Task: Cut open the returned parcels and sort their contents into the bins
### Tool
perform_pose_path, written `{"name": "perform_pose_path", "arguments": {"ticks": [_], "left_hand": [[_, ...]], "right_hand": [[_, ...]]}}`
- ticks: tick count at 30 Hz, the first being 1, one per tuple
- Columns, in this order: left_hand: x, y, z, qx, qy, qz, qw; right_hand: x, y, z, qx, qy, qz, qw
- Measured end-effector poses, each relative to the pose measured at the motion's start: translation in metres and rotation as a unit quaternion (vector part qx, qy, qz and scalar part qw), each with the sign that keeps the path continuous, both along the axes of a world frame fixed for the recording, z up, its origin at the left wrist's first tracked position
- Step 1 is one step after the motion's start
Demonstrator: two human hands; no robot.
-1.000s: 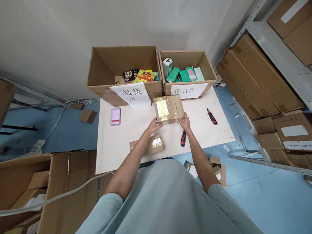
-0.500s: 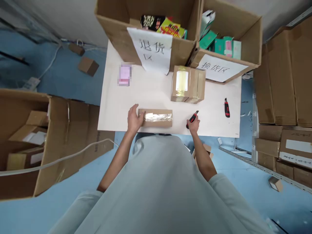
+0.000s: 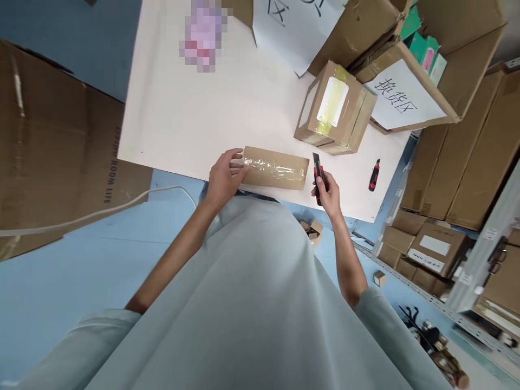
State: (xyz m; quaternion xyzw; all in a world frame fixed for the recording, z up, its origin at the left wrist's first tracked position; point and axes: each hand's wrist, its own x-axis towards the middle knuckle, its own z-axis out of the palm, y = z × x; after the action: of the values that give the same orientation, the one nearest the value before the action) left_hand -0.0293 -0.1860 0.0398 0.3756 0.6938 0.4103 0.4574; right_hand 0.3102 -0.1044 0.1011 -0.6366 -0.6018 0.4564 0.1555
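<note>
A long cardboard box [image 3: 276, 169] lies near the front edge of the white table, with shiny clear tape along its top. My left hand [image 3: 226, 176] grips its left end, thumb on the near side and fingers at the end face. Just past the box's right end, my right hand [image 3: 328, 192] is closed around a red and black utility knife [image 3: 318, 176], its tip pointing away from me. A second utility knife [image 3: 374, 175] lies farther right on the table. Behind my right hand sits a taped carton pair [image 3: 335, 111] with a white label.
Large open cartons with handwritten paper signs stand at the back, one holding green boxes [image 3: 422, 50]. A blurred pink item [image 3: 203, 35] lies at the back left of the table [image 3: 174, 108]. Stacked cartons [image 3: 467, 157] line the right; a white cable [image 3: 122, 208] hangs at left.
The view has tilted and come closer to the table. My right hand has raised the utility knife and brought it nearer the box's right end. My left hand stays at the left end.
</note>
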Motion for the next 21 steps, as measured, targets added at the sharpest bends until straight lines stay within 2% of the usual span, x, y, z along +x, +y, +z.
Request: {"name": "perform_pose_path", "arguments": {"ticks": [3,5,8,10,15,21], "left_hand": [[-0.002,0.002,0.004,0.019,-0.012,-0.025,0.999],[-0.005,0.003,0.004,0.025,-0.026,-0.037,0.999],[-0.010,0.003,-0.002,0.031,-0.047,-0.052,0.997],[-0.012,0.002,-0.006,0.035,-0.055,-0.058,0.996],[-0.014,0.000,-0.014,0.034,-0.090,-0.065,0.993],[-0.015,0.002,-0.013,0.039,-0.091,-0.069,0.993]], "right_hand": [[-0.029,0.009,0.035,0.005,-0.029,0.110,0.993],[-0.051,0.015,0.051,0.015,-0.059,0.208,0.976],[-0.084,0.021,0.062,0.045,-0.113,0.339,0.933],[-0.101,0.023,0.061,0.056,-0.152,0.396,0.904],[-0.124,0.025,0.050,0.087,-0.227,0.463,0.852],[-0.135,0.027,0.053,0.097,-0.289,0.480,0.822]]}}
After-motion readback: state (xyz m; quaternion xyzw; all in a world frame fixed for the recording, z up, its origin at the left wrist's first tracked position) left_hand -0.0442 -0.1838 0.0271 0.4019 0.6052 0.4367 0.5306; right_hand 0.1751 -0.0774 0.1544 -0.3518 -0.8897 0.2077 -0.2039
